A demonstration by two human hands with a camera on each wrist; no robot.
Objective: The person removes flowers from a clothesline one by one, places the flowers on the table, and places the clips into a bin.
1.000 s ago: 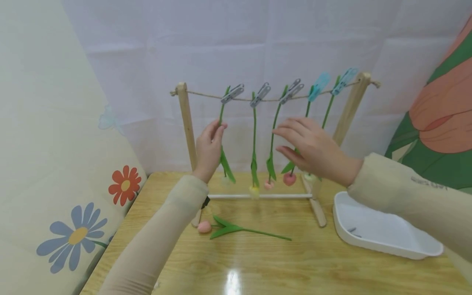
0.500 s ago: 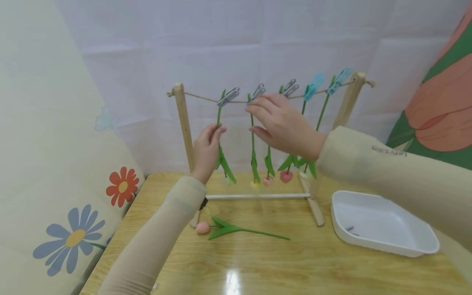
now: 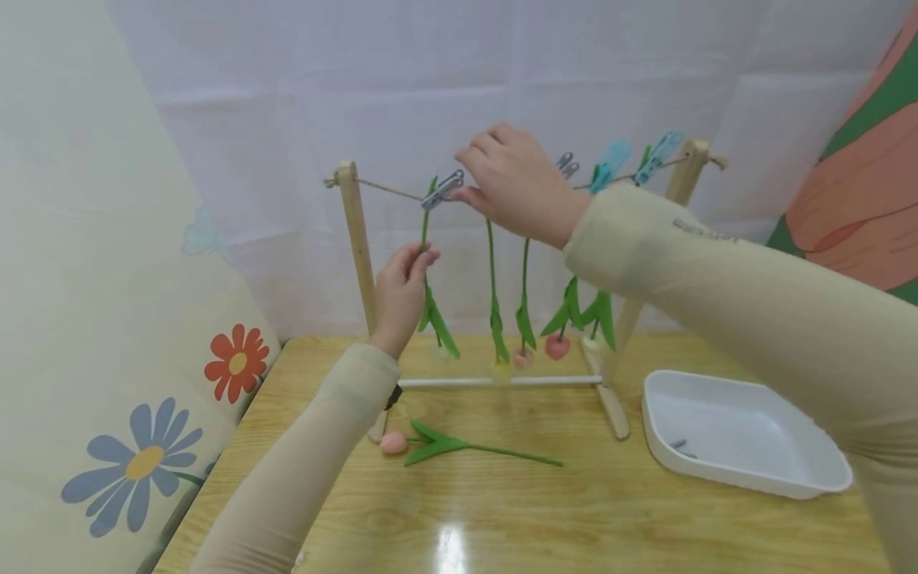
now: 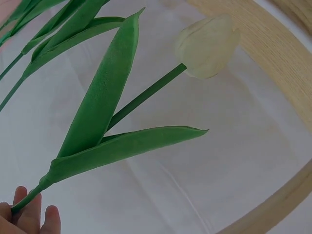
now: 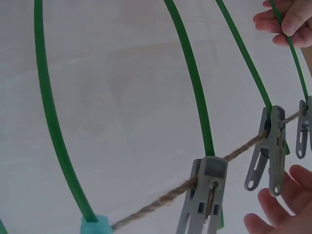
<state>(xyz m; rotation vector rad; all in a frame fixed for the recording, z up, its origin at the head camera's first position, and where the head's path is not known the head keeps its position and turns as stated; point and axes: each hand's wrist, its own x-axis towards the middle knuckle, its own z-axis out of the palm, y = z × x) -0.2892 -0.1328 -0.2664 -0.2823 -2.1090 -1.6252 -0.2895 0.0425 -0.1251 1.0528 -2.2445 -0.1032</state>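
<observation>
My left hand (image 3: 403, 295) pinches the green stem of a white tulip (image 4: 207, 46), which hangs head down from the leftmost grey clothespin (image 3: 442, 191) on the twine. In the left wrist view the fingertips (image 4: 31, 212) are on the stem below its leaves. My right hand (image 3: 512, 183) is raised at the twine, just right of that clothespin's handles, covering the second grey clothespin (image 5: 269, 146) in the head view. In the right wrist view its fingers are loosely bent beside the second clothespin; whether they touch it is unclear. Nothing shows in their grasp.
Several more tulips hang along the twine, two from blue clothespins (image 3: 660, 158). Wooden posts (image 3: 358, 247) carry the twine, with a white rod (image 3: 459, 383) low between them. A pink tulip (image 3: 448, 444) lies on the table. A white tray (image 3: 746, 430) holds small grey pieces.
My right hand has moved left and up from the right-hand tulips to beside the leftmost clothespin. My left hand keeps its pinch on the white tulip's stem, nearly still.
</observation>
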